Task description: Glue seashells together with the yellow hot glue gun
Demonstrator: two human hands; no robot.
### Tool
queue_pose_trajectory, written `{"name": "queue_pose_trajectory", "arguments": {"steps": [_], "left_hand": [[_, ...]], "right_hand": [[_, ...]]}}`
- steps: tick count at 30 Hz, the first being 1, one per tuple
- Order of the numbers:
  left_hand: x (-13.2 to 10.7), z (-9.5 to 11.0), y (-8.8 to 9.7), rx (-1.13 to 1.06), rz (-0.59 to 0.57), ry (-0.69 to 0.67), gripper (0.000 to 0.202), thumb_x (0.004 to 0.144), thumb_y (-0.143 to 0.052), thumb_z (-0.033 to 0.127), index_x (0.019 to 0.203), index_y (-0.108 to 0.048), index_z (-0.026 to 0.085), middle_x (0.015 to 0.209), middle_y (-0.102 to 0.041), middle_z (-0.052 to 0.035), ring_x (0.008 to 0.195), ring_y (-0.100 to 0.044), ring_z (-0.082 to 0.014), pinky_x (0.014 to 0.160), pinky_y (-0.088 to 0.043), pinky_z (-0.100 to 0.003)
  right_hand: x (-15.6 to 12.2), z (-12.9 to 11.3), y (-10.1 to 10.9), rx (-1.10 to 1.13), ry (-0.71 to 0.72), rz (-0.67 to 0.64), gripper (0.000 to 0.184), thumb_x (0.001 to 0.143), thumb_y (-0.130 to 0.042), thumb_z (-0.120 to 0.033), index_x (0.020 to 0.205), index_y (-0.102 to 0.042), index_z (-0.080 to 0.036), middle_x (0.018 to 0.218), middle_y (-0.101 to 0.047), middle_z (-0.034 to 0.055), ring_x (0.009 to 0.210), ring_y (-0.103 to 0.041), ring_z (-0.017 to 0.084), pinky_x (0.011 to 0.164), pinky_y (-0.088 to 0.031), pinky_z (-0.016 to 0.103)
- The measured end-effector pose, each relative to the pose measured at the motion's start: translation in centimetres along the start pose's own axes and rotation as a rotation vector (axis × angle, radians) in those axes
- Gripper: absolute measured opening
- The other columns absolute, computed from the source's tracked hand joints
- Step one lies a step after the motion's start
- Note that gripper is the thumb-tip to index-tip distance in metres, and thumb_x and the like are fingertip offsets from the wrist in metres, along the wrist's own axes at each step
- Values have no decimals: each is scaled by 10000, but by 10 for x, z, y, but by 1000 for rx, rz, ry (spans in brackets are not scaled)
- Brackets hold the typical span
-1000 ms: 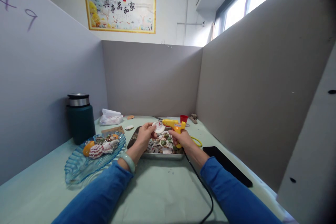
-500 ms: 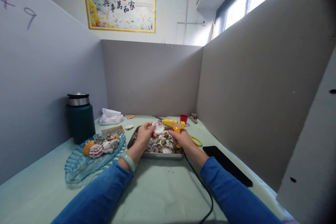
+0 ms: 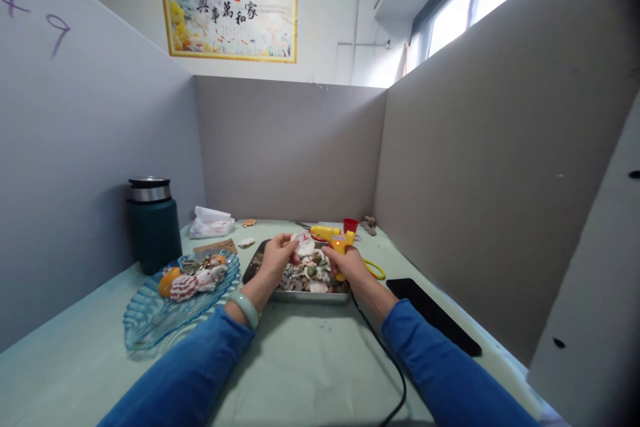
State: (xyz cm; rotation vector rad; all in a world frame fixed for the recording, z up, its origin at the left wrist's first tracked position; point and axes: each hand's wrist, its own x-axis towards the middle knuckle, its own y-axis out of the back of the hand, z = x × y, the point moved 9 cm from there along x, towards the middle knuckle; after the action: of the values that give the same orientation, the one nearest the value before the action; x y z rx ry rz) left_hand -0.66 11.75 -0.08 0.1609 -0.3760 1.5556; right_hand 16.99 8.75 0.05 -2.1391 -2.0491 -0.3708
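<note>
My left hand (image 3: 278, 259) pinches a flat, pale seashell (image 3: 304, 244) by its left edge; a small reddish mark shows on its face. In my right hand (image 3: 348, 263) is a yellow hot glue gun (image 3: 341, 240), gripped by the handle. Its nozzle end points left, just beyond the shell; whether it touches the shell I cannot tell. Both hands are over a metal tray (image 3: 313, 297) heaped with small shells (image 3: 311, 271). A black cord (image 3: 385, 347) runs from the glue gun toward me across the table.
Left of the tray, a blue glass dish (image 3: 150, 327) holds larger shells. Behind it stand a dark green flask (image 3: 154, 230) and a tissue pack (image 3: 211, 223). On the right lies a black flat slab (image 3: 433, 313). A red cup (image 3: 350, 225) sits at the back. Grey partitions (image 3: 290, 147) enclose the table.
The glue gun has shifted very slightly to the right with my right hand. The shell in my left hand has turned a little, and its reddish mark shows more clearly.
</note>
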Motion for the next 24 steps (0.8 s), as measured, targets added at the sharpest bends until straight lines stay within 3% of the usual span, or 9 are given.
{"name": "queue_pose_trajectory", "arguments": {"steps": [10,24], "left_hand": [[-3,6,2,-68,41,3,316,624,-672,270,873,-553,115,517,-565,28,390,-506,-90,408,-422,-202],[-4,0,-7,-63,-62,64,342,608,-675,241,912,-622,91,572,-605,4,404,-509,-83,434,-427,-205]], "right_hand": [[2,8,-3,-86,-12,-17,199,685,-631,-329,619,-541,-164,357,-437,-62,327,-394,78,361,-304,198],[-1,0,-1,-60,3,-1,219,686,-622,-326,574,-512,-175,351,-428,-63,334,-387,76,368,-304,197]]}}
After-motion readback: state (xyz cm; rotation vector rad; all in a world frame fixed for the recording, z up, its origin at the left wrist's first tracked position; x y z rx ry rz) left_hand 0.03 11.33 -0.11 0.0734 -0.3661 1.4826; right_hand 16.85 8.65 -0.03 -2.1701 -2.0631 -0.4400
